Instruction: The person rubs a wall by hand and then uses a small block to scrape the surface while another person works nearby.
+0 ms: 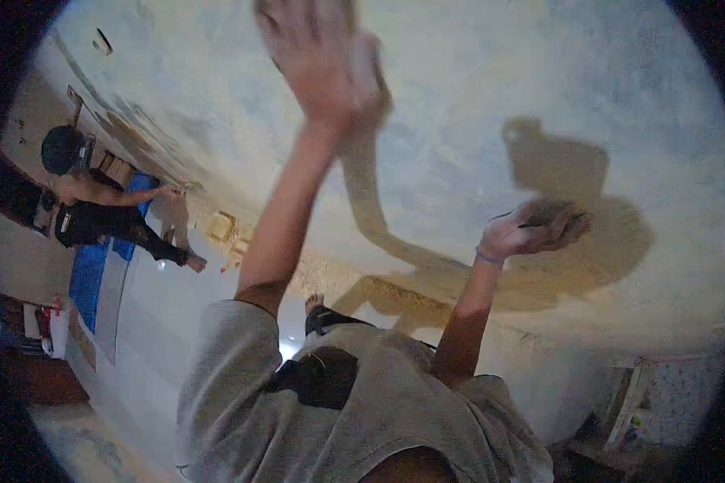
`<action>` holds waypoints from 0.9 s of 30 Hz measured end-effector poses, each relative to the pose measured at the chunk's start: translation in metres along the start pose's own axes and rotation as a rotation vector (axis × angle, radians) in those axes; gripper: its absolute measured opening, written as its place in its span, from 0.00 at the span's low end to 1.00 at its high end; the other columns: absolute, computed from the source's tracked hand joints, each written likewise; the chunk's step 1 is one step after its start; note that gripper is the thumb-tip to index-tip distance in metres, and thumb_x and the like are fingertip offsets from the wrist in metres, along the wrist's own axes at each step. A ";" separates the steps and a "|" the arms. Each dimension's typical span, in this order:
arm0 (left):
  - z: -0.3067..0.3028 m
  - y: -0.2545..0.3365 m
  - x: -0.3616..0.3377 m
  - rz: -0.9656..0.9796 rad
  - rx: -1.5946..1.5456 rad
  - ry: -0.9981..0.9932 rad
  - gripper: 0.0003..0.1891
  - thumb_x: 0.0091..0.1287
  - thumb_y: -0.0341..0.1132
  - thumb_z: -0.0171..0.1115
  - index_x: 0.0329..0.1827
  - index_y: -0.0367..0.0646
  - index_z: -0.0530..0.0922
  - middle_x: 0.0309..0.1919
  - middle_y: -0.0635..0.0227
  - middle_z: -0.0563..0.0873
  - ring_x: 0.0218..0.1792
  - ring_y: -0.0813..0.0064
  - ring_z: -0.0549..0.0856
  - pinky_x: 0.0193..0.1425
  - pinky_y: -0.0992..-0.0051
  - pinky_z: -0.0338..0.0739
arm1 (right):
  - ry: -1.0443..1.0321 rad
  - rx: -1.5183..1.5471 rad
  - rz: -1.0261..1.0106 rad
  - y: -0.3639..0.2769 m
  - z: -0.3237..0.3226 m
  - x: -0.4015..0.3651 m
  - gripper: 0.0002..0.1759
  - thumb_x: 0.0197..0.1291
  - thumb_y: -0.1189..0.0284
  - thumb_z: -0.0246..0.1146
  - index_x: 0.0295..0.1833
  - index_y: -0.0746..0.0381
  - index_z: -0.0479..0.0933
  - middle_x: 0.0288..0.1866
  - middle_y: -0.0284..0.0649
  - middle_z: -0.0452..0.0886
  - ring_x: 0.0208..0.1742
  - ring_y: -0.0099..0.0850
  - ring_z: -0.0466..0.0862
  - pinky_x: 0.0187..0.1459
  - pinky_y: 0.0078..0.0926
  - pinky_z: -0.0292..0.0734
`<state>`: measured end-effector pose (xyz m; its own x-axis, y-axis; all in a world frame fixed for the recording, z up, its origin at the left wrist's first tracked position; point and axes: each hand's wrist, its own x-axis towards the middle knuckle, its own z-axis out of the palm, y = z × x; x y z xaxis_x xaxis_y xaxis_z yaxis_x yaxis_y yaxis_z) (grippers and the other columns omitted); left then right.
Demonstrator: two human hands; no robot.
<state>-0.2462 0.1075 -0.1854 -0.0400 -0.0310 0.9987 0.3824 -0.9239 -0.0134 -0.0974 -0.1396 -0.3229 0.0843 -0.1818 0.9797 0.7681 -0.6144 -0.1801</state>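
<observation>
My left hand (322, 64) is raised at the top of the view in front of a pale, mottled wall (451, 72). It is blurred, and its fingertips are cut off by the upper edge, so I cannot see whether it holds anything. To the right and lower, my right hand (532, 229) is turned up near the same wall, its fingers curled around a dark lump (546, 212) that I cannot make out. A thin band circles the right wrist. Shadows of my arms fall across the wall.
Another person (97, 193) sits at the left, one arm stretched toward the wall. Blue material (89, 278) lies on the pale floor (157, 322). A yellowish object (220, 227) stands near the wall's base. A frame-like object (624, 402) is at lower right.
</observation>
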 end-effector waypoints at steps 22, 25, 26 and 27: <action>-0.073 0.034 -0.292 -0.504 -0.073 -0.247 0.39 0.67 0.39 0.46 0.83 0.43 0.50 0.81 0.40 0.47 0.80 0.34 0.41 0.80 0.39 0.36 | -0.073 0.065 0.070 -0.014 -0.046 -0.004 0.36 0.74 0.47 0.51 0.75 0.63 0.61 0.79 0.59 0.51 0.81 0.58 0.49 0.76 0.64 0.47; -0.070 -0.002 -0.258 -0.583 -0.069 -0.168 0.39 0.68 0.39 0.46 0.82 0.35 0.49 0.81 0.41 0.46 0.81 0.37 0.41 0.81 0.42 0.33 | -0.081 0.071 0.098 -0.022 -0.039 -0.013 0.36 0.74 0.47 0.51 0.75 0.63 0.61 0.79 0.57 0.51 0.82 0.57 0.47 0.76 0.65 0.46; -0.068 -0.029 -0.222 -0.611 -0.090 -0.103 0.39 0.68 0.38 0.45 0.81 0.31 0.48 0.82 0.42 0.46 0.81 0.39 0.41 0.81 0.44 0.32 | -0.077 0.074 0.111 -0.023 -0.041 -0.017 0.36 0.74 0.48 0.50 0.75 0.63 0.61 0.79 0.57 0.50 0.82 0.57 0.47 0.76 0.65 0.45; -0.055 -0.067 -0.220 -0.488 -0.229 0.069 0.39 0.69 0.37 0.44 0.80 0.26 0.46 0.82 0.44 0.45 0.82 0.45 0.41 0.82 0.51 0.29 | -0.072 0.087 0.087 -0.021 -0.036 -0.024 0.35 0.74 0.50 0.52 0.75 0.64 0.61 0.77 0.57 0.52 0.81 0.57 0.48 0.76 0.65 0.46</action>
<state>-0.3135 0.1553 -0.4066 -0.2258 0.4044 0.8863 0.0937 -0.8965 0.4329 -0.1383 -0.1504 -0.3461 0.1959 -0.1737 0.9651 0.8080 -0.5291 -0.2593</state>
